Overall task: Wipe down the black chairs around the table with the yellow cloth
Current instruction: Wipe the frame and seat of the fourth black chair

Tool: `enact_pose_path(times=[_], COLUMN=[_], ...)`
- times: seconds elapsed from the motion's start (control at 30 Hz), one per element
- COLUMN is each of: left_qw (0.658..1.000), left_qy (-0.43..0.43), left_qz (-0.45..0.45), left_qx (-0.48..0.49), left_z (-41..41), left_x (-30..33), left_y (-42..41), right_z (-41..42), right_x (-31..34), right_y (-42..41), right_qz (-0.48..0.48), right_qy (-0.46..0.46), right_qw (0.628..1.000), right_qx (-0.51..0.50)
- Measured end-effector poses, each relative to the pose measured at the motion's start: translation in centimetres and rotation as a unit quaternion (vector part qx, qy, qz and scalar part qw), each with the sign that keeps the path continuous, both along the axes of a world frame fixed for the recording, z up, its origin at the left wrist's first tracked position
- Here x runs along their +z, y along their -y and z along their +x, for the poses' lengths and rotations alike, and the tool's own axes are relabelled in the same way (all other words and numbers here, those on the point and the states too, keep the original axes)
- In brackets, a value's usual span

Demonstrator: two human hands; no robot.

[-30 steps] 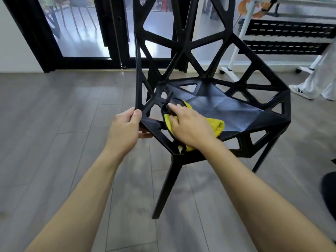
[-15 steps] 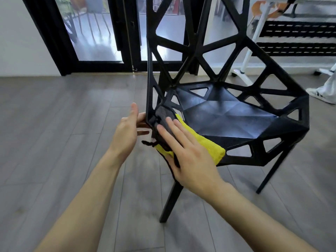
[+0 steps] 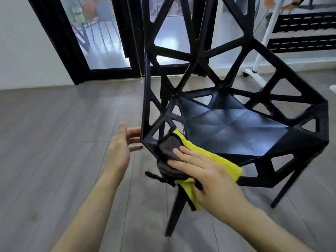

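A black chair [image 3: 234,128] with a triangular lattice back and seat stands on the floor before me, turned to the right. The yellow cloth [image 3: 214,160], grey on one face with a black trim, is draped over the seat's near left corner. My right hand [image 3: 205,175] lies flat on the cloth with straight fingers, pressing it against the seat edge. My left hand [image 3: 121,148] is open just left of the chair's corner, its fingertips reaching toward the frame; I cannot tell if they touch it.
Grey wood-plank floor [image 3: 63,142] spreads to the left and in front. Black-framed glass doors [image 3: 101,42] stand behind the chair. A white stand on casters [image 3: 256,70] and black slatted shelves [image 3: 301,24] are at the back right.
My left hand let go of the chair's edge and opened. My right hand slid the cloth from the seat toward the near left corner and flattened out.
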State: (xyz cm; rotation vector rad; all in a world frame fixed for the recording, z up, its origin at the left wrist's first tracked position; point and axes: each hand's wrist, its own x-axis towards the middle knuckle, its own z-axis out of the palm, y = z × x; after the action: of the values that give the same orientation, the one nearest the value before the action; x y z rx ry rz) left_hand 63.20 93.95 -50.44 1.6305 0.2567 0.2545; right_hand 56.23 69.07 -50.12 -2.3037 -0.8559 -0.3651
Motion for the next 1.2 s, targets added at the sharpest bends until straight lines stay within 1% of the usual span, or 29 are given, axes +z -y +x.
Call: enact_pose_path(times=[0.03, 0.07, 0.13, 0.17, 0.2, 0.27, 0.3, 0.33, 0.4, 0.47, 0.5, 0.53, 0.57, 0.63, 0.67, 0.7, 0.77, 0.8, 0.83, 0.87, 0.93, 0.97, 1.0, 1.07, 1.13, 1.2], left_qw=[1.0, 0.999, 0.998, 0.995, 0.991, 0.975, 0.967, 0.961, 0.954, 0.944, 0.939, 0.937, 0.937, 0.932, 0.925, 0.918, 0.911, 0.917, 0.925, 0.927, 0.917, 0.911, 0.906, 0.905, 0.907, 0.9], left_qy=[0.004, 0.002, -0.009, -0.012, -0.008, 0.029, 0.043, 0.048, 0.04, 0.037, 0.034, 0.03, 0.026, 0.015, 0.01, 0.008, 0.013, 0.016, 0.015, 0.014, 0.02, 0.019, 0.019, 0.017, 0.02, 0.025], left_qz=[0.017, 0.031, 0.062, 0.086, 0.113, 0.157, 0.177, 0.195, 0.213, 0.242, 0.256, 0.258, 0.254, 0.266, 0.282, 0.297, 0.318, 0.308, 0.288, 0.281, 0.307, 0.32, 0.329, 0.333, 0.329, 0.333], left_qx=[0.015, 0.02, 0.022, 0.041, 0.076, 0.153, 0.176, 0.191, 0.205, 0.222, 0.229, 0.236, 0.24, 0.247, 0.255, 0.264, 0.261, 0.253, 0.247, 0.248, 0.253, 0.261, 0.268, 0.263, 0.262, 0.279], left_z=[0.8, 1.6, 3.2, 3.8, 4.1, 4.0, 3.7, 3.5, 3.3, 3.3, 3.2, 3.2, 3.2, 3.1, 3.0, 2.8, 2.7, 2.6, 2.4, 2.4, 2.5, 2.5, 2.6, 2.6, 2.6, 2.4], left_x=[0.7, 1.7, 3.1, 3.4, 3.5, 2.9, 2.7, 2.8, 3.0, 3.0, 3.0, 3.1, 3.2, 3.5, 3.6, 3.7, 3.7, 3.7, 3.8, 3.7, 3.6, 3.5, 3.4, 3.4, 3.2, 3.2], left_y=[0.3, 0.7, 2.2, 3.0, 3.9, 5.2, 5.7, 5.8, 5.8, 5.6, 5.7, 5.8, 5.9, 5.9, 6.0, 6.1, 6.2, 6.2, 6.3, 6.4, 6.5, 6.3, 6.1, 6.2, 6.4, 6.6], right_z=[0.8, 2.7, 8.6, 12.2, 15.5, 20.0, 20.3, 19.5, 17.1, 15.2, 15.3, 16.1, 17.4, 18.5, 18.2, 17.7, 17.7, 18.6, 19.9, 21.5, 24.1, 24.4, 24.1, 22.2, 20.7, 19.3], right_x=[1.0, 2.6, 5.9, 6.7, 7.2, 6.2, 5.1, 4.1, 3.1, 3.3, 3.5, 3.7, 3.9, 4.4, 4.5, 3.9, 2.2, 2.2, 2.9, 3.9, 6.3, 7.3, 7.7, 6.1, 3.0, 1.0], right_y=[1.2, 1.6, 0.8, 0.2, -1.0, -4.1, -5.3, -5.6, -3.7, -0.5, 0.5, 0.5, -0.2, -3.0, -4.1, -4.4, -2.6, -1.3, -0.5, -0.4, -2.4, -4.2, -6.1, -7.9, -5.8, -2.2], right_qz=[0.015, 0.037, 0.117, 0.142, 0.145, 0.081, 0.041, 0.011, 0.017, 0.011, 0.0, 0.013, 0.047, 0.138, 0.144, 0.12, 0.046, 0.02, 0.016, 0.048, 0.176, 0.228, 0.246, 0.202, 0.144, 0.068], right_qy=[-0.02, -0.036, -0.051, -0.059, -0.081, -0.162, -0.199, -0.213, -0.206, -0.189, -0.182, -0.175, -0.173, -0.178, -0.177, -0.168, -0.106, -0.096, -0.103, -0.115, -0.098, -0.082, -0.075, -0.074, -0.064, -0.027], right_qw=[0.999, 0.996, 0.977, 0.97, 0.968, 0.975, 0.974, 0.973, 0.978, 0.978, 0.976, 0.976, 0.978, 0.974, 0.973, 0.975, 0.981, 0.983, 0.985, 0.988, 0.979, 0.97, 0.966, 0.974, 0.981, 0.985], right_qx=[-0.025, -0.071, -0.168, -0.191, -0.188, -0.131, -0.101, -0.083, -0.025, 0.083, 0.123, 0.129, 0.107, 0.035, 0.039, 0.082, 0.153, 0.158, 0.139, 0.092, -0.021, -0.026, 0.0, 0.073, 0.117, 0.155])
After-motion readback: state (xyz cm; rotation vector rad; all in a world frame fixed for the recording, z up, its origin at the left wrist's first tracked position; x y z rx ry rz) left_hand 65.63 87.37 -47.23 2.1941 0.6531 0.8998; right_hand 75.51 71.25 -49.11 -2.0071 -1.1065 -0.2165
